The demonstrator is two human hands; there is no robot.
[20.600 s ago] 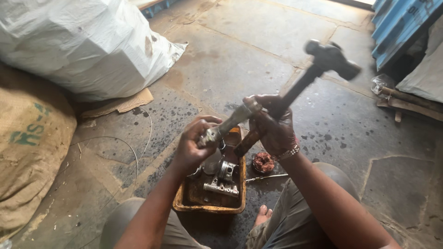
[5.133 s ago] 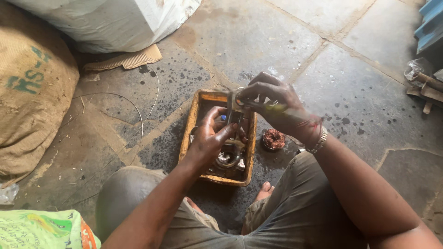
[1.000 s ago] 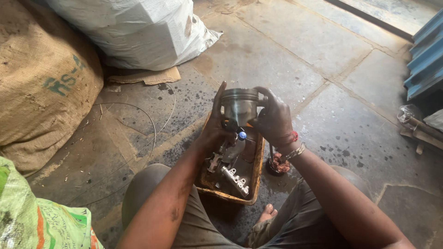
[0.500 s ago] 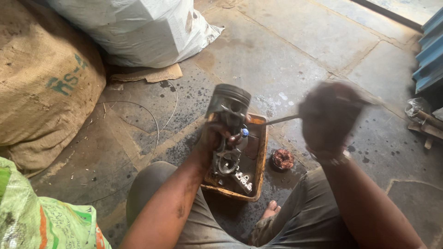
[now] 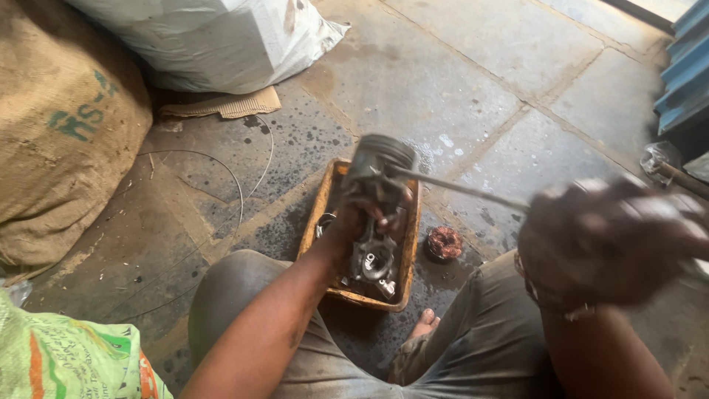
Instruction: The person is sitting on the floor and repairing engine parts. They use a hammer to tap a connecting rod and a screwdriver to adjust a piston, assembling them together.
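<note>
My left hand (image 5: 362, 214) grips a grey metal piston (image 5: 378, 166) with its connecting rod hanging down, held above an oily yellow-brown tray (image 5: 314, 225). My right hand (image 5: 613, 236) is blurred at the right, close to the camera, and holds a thin metal rod (image 5: 458, 191) whose far end reaches the piston's side. More metal engine parts (image 5: 375, 266) lie in the tray under the piston.
A small rusty round part (image 5: 444, 242) lies on the stained concrete floor right of the tray. A burlap sack (image 5: 63, 125) and a white sack (image 5: 214, 37) stand at the left and back. Thin wire (image 5: 221, 166) loops on the floor. Blue metal sheeting (image 5: 683, 70) is at the right.
My right hand left the piston, took hold of the thin rod and swung out to the right, toward the camera. My left hand keeps the piston over the tray.
</note>
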